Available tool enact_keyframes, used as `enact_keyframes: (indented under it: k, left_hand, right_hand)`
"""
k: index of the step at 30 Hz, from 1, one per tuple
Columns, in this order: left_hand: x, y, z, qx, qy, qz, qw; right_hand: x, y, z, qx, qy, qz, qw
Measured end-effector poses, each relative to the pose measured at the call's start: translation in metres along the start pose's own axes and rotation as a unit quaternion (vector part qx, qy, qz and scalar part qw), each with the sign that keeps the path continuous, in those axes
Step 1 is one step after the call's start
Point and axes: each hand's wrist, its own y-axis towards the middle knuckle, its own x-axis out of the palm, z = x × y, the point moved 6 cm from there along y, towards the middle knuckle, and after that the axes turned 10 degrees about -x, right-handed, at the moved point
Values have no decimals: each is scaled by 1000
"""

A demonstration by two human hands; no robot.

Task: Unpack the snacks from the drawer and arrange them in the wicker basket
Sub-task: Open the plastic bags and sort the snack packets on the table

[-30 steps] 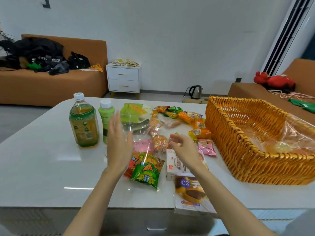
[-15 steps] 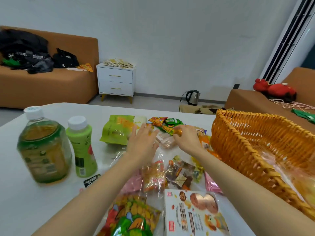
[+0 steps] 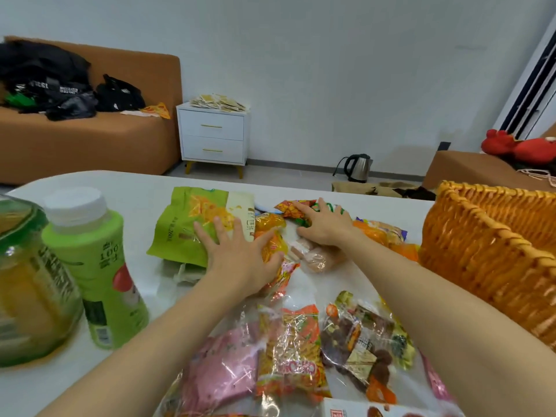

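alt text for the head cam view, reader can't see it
Two bare hands rest on wrapped snacks strewn over a white table: the left hand on a large green bag and orange packets, the right hand on small packets farther back. A wicker basket stands at the right; a green bottle and a bigger bottle at the left.

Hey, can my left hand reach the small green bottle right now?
Probably yes. The left hand rests on the green bag, which lies flat beside the bottle; nothing stands between them.
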Motion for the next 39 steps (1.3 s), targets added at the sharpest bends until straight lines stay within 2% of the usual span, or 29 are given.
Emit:
enact_keyframes:
  k: [2, 4, 9, 12, 16, 21, 26, 29, 31, 33, 35, 37, 39]
  left_hand:
    - [4, 3, -2, -7, -1, -9, 1000]
    - [8, 4, -7, -19, -1, -18, 1000]
    - [15, 0, -29, -81, -25, -69, 994]
    - [16, -4, -39, -98, -60, -82, 990]
    - [21, -10, -41, -59, -14, -107, 992]
    - [21, -24, -41, 7, -35, -152, 988]
    - [34, -36, -38, 33, -67, -207, 976]
    - [39, -43, -29, 86, 2, -260, 962]
    - [37, -47, -22, 106, -3, -266, 958]
    - [27, -51, -21, 110, -70, -230, 964]
    - [10, -49, -30, 92, -136, -136, 977]
    - [-3, -47, -43, 50, -123, -61, 989]
    - [-7, -50, -49, 38, -76, -33, 996]
  right_hand:
    - [6, 10, 1, 2, -1, -27, 1000]
    - [10, 16, -1, -8, -14, -23, 1000]
    - [1, 12, -14, -44, -78, 67, 994]
    - [-4, 5, -20, -53, -128, 95, 986]
    - [-4, -3, -19, -67, -155, 108, 980]
    - [-1, -25, -24, -87, -129, 119, 981]
    - [-5, -50, -20, -90, -93, 95, 987]
    - [-14, -67, -16, -95, -77, 94, 988]
    - [-20, -81, -17, -99, -82, 97, 987]
    - [-23, -93, -22, -96, -109, 109, 983]
    - [-23, -98, -28, -84, -110, 104, 985]
    - [-24, -97, -33, -62, -89, 82, 991]
    - [-30, -90, -38, -46, -130, 93, 986]
